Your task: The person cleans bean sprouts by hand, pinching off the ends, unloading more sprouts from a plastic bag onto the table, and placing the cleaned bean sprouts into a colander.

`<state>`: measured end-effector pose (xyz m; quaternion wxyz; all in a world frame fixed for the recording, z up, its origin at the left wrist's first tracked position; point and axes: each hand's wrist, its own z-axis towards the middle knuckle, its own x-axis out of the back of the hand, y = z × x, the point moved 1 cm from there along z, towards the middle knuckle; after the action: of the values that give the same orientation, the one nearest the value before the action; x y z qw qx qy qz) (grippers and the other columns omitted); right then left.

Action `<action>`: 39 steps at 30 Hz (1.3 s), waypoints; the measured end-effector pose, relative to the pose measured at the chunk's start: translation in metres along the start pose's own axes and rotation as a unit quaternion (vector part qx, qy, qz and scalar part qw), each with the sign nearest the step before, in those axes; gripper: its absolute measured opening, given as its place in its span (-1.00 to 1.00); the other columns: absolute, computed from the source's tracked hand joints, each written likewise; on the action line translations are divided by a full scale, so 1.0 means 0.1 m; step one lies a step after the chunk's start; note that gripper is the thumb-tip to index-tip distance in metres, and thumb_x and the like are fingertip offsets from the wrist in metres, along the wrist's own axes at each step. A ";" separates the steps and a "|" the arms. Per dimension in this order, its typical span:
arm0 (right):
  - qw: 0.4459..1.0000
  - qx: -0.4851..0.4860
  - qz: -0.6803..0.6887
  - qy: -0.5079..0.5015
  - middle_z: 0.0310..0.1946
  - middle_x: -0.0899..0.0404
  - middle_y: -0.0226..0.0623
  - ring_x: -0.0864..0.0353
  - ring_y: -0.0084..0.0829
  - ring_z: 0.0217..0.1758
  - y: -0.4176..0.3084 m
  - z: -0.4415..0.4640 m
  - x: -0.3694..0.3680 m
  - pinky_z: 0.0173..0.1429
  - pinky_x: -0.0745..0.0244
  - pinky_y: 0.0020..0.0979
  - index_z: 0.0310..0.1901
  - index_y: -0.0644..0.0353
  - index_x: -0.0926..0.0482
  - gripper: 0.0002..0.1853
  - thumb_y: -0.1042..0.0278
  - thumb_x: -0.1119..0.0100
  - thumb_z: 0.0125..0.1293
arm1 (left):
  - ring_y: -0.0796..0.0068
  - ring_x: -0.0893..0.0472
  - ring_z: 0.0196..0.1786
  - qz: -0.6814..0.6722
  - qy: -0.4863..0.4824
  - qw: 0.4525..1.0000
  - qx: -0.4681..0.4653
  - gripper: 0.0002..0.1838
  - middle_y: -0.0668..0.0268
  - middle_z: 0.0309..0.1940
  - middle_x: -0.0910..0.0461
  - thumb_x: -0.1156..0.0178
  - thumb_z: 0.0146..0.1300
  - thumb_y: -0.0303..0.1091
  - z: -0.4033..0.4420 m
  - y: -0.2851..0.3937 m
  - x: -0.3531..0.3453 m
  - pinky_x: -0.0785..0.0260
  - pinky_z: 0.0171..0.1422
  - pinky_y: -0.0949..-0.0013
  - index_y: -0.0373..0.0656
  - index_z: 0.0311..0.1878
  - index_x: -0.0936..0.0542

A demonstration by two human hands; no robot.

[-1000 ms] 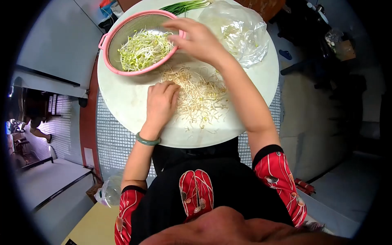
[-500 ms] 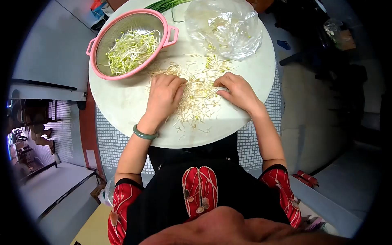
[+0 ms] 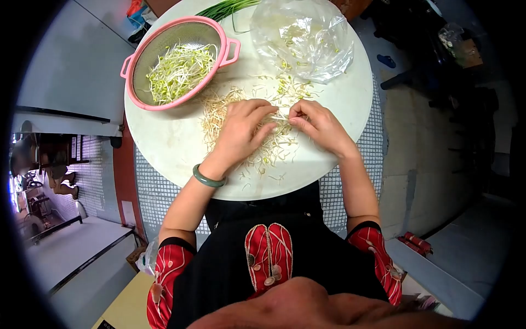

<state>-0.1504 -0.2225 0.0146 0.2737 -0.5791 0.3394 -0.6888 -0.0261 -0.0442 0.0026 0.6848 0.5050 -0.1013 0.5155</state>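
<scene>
Loose bean sprouts lie scattered across the middle of the round white table. My left hand, with a green bangle at the wrist, hovers over them with its thumb and fingers apart, nothing clearly held. Just right of it, my right hand pinches a pale sprout between thumb and fingertips. At the table's upper left stands a pink-rimmed colander holding a heap of cleaner sprouts. A clear plastic bag with some sprouts lies at the upper right.
A bunch of green stalks rests at the table's far edge. A blue slipper is on the floor to the right. At the far left, another person's legs show in the background.
My right hand has come from the colander to the sprouts and now pinches one. My left hand has shifted right over the pile, its fingers spreading. The view has shifted somewhat.
</scene>
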 end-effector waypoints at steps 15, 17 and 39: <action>0.998 -0.051 0.038 0.016 -0.37 -0.62 -0.26 -0.56 -0.50 -0.37 0.05 -0.01 -0.15 -0.26 -0.46 -0.45 -0.25 0.28 -0.64 -0.86 0.39 -0.25 0.26 | 0.26 -0.56 -0.25 -0.076 -0.041 0.986 0.143 -0.90 0.23 -0.39 -0.60 -0.30 0.21 -0.40 -0.11 -0.09 0.05 -0.33 0.02 0.29 -0.22 -0.28 -0.64; 0.999 -0.011 -0.015 0.041 -0.38 -0.63 -0.26 -0.56 -0.46 -0.39 0.04 0.02 -0.16 -0.29 -0.45 -0.43 -0.25 0.28 -0.64 -0.87 0.39 -0.24 0.26 | 0.26 -0.56 -0.24 -0.062 -0.042 0.988 0.136 -0.90 0.23 -0.39 -0.60 -0.31 0.21 -0.40 -0.12 -0.09 0.05 -0.32 0.03 0.28 -0.21 -0.28 -0.64; 0.984 0.072 -0.164 0.010 -0.34 -0.57 -0.37 -0.55 -0.32 -0.15 0.09 0.01 -0.42 0.05 -0.38 -0.30 -0.32 0.12 -0.63 -0.88 0.32 -0.33 0.15 | 0.16 -0.46 0.17 0.159 0.104 0.982 -0.012 -0.67 0.22 0.02 -0.54 -0.31 0.10 -0.48 -0.12 -0.30 0.50 -0.19 0.31 0.05 -0.11 -0.01 -0.62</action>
<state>-0.1419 -0.1960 -0.0174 0.1945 -0.5991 0.1915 -0.7527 0.0157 -0.0032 0.0117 0.6071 0.4180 -0.1150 0.6660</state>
